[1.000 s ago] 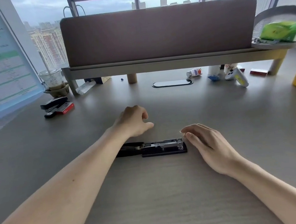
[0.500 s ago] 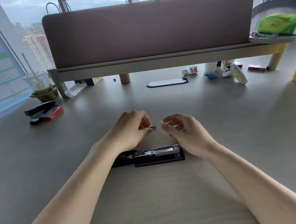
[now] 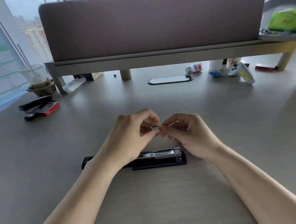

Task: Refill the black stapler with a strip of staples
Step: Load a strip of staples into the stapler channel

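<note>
Black stapler (image 3: 159,158) lies open, long axis left-right, just nearer than both hands; left hand (image 3: 135,136) and right hand (image 3: 185,131) pinch staple strip (image 3: 156,127).

You face a pale grey wood-grain desk (image 3: 235,121) carrying a long raised beige shelf (image 3: 156,57) on round legs, topped by a mauve fabric divider panel (image 3: 153,21). Behind it, tall windows (image 3: 31,32) let in overcast daylight over distant high-rise buildings.
</note>
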A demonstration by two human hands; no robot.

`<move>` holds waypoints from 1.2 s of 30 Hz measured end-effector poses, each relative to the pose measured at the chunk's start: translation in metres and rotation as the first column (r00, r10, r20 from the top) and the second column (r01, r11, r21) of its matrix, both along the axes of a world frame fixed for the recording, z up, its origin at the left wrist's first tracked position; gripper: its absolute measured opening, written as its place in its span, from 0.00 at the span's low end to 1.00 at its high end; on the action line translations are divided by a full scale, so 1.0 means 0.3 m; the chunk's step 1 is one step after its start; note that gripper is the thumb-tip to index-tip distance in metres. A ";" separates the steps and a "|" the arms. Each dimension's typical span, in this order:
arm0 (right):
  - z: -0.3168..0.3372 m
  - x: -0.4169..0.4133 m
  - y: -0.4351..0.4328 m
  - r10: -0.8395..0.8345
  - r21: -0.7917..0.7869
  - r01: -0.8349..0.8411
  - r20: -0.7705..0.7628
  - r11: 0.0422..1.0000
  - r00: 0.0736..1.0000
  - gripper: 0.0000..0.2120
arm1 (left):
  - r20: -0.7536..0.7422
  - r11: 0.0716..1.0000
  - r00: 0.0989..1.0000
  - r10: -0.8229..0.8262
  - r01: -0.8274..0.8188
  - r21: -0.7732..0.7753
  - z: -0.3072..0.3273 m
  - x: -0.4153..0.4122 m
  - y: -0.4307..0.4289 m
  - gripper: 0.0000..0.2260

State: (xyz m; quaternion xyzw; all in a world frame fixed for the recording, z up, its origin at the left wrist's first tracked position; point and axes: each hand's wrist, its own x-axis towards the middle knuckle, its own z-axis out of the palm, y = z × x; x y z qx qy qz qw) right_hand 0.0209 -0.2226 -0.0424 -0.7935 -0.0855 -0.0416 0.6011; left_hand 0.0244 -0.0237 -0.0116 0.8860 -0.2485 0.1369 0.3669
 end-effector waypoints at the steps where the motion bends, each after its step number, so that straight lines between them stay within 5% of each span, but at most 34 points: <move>1: 0.001 -0.003 0.002 -0.007 -0.003 0.007 0.024 1.000 1.000 0.03 | -0.038 0.999 0.999 0.014 -0.015 -0.036 0.000 0.003 0.005 0.06; 6: 0.012 -0.027 0.010 -0.022 -0.045 0.030 0.171 0.999 0.985 0.03 | -0.303 0.981 0.953 0.003 -0.061 -0.183 0.006 0.017 0.029 0.09; 15: 0.012 -0.045 0.007 -0.031 -0.097 0.058 0.256 0.994 0.966 0.02 | -0.537 0.883 0.814 -0.221 -0.066 -0.464 0.040 -0.005 0.035 0.04; 29: 0.039 -0.084 0.008 -0.072 -0.020 0.082 0.307 0.996 0.949 0.04 | -0.266 0.930 0.953 -0.148 0.043 -0.365 0.035 -0.026 0.024 0.05; 36: 0.032 -0.178 -0.085 0.108 -0.320 -0.042 0.193 0.947 0.975 0.21 | -0.043 0.988 0.992 -0.119 0.114 -0.105 0.011 -0.139 0.043 0.05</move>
